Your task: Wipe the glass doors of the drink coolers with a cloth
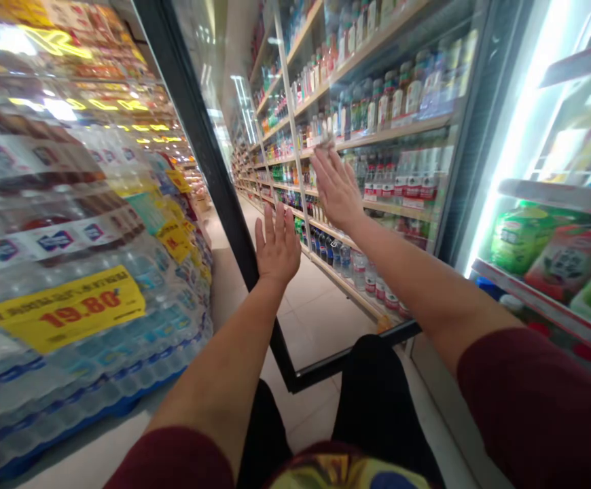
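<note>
A glass cooler door [320, 319] with a black frame stands swung out in front of me. My left hand [278, 246] is at the glass near the door's left frame, fingers spread and palm forward. Higher up and to the right, my right hand [337, 190] is also at the glass with its fingers stretched out; a faint reflection shows by its fingertips. Neither hand holds anything. Through the pane I see shelves of bottles [377, 180].
Left of the door rise stacked packs of bottles [51, 238] with a yellow price sign [71, 309]. On the right, the lit cooler holds green pouches [522, 234] and a red pouch [568, 265] on its shelves. Below lies a tiled floor [310, 401].
</note>
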Motion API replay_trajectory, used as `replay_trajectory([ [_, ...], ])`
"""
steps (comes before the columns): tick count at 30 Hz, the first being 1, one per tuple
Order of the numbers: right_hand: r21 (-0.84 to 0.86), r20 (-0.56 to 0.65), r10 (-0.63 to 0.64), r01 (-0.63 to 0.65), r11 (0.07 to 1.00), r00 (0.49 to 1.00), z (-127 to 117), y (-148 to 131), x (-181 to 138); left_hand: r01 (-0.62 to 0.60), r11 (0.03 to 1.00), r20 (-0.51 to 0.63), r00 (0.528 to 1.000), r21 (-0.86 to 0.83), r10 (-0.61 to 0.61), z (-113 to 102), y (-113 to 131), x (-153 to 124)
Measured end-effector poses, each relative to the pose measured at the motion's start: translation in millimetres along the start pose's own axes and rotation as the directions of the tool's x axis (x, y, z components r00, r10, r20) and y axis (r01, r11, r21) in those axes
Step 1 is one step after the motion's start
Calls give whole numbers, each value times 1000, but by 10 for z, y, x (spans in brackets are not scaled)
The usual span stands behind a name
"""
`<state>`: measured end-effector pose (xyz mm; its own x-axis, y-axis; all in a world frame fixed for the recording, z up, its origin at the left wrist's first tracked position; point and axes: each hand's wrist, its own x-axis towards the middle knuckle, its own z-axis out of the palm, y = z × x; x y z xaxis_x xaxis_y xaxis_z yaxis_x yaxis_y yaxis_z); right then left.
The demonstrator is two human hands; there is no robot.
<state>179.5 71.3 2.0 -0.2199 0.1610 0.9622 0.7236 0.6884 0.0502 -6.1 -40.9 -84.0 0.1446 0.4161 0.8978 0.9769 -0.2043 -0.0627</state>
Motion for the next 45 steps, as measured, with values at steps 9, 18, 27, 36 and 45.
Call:
replay_trajectory([
  [9,46,-213,356,-355,934,910,101,208,-255,-6,1000,7,1000,-22,6,-6,-4,-3],
  [18,-8,-184,460,-469,883,869,65,300,-751,-29,998,28,999,58,28,44,-45,-6],
  [27,-5,-151,427,-432,902,892,56,390,-890,-29,998,28,999,54,28,73,-63,-9],
  [36,-43,18,279,-278,960,960,59,-13,-621,-49,996,-6,999,79,50,28,-31,-11],
  [45,-43,17,77,-76,996,997,36,9,-566,-32,998,26,999,56,31,-15,1,-7],
])
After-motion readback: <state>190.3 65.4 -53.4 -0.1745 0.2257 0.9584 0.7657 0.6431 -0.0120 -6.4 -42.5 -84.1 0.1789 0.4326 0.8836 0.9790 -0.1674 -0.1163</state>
